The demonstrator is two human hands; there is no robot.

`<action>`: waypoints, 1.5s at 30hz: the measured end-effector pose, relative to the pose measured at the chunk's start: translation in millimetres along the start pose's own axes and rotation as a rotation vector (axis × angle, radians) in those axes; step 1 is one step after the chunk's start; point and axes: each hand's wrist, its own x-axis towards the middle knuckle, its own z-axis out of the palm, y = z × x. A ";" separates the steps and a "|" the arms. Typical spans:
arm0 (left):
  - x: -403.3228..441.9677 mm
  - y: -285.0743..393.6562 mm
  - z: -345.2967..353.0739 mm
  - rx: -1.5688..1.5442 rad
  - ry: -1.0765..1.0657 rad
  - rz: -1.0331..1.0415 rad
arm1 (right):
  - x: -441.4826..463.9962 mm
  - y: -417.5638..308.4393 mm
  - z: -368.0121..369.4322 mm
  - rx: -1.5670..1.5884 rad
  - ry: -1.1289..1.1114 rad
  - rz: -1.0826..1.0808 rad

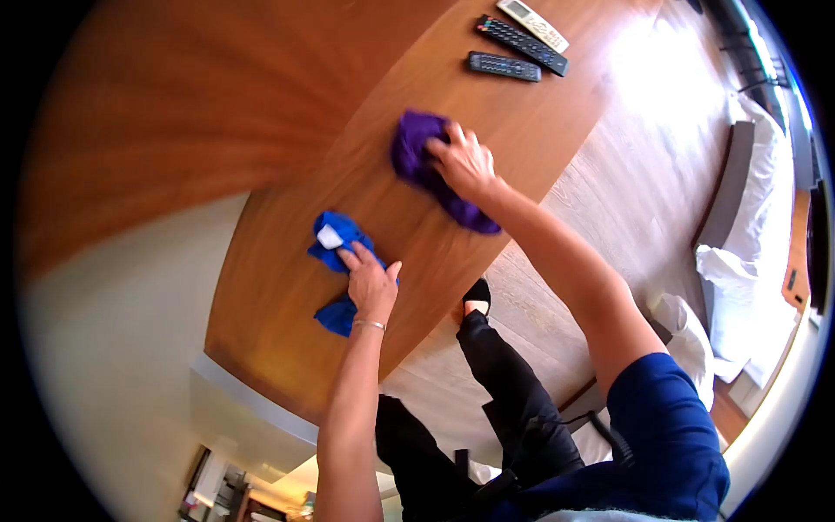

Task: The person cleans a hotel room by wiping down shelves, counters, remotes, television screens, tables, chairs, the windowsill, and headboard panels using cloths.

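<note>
As the left hand (372, 283), fingers apart, touches the blue cloth (350, 228) on the wooden tabletop (270, 287), overreaching with the purple cloth (412, 146) under the right hand (465, 165), grip unclear to me, might knock the shorter remote (504, 67).

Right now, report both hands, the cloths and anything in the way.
Left hand on blue cloth; right hand on purple cloth. Both cloths on table. Three remotes farther along, touching neither.
</note>
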 end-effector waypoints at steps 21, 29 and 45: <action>116.3 233.6 -47.3 0.166 -0.422 -0.239 | 32.6 470.1 -137.4 0.291 0.148 0.775; 210.1 324.8 39.3 -0.587 -0.127 -0.491 | 184.8 372.1 -196.1 0.367 -0.104 0.048; 194.4 362.1 24.8 -0.917 -0.092 -0.703 | 245.7 362.3 -202.2 0.057 -0.333 -0.022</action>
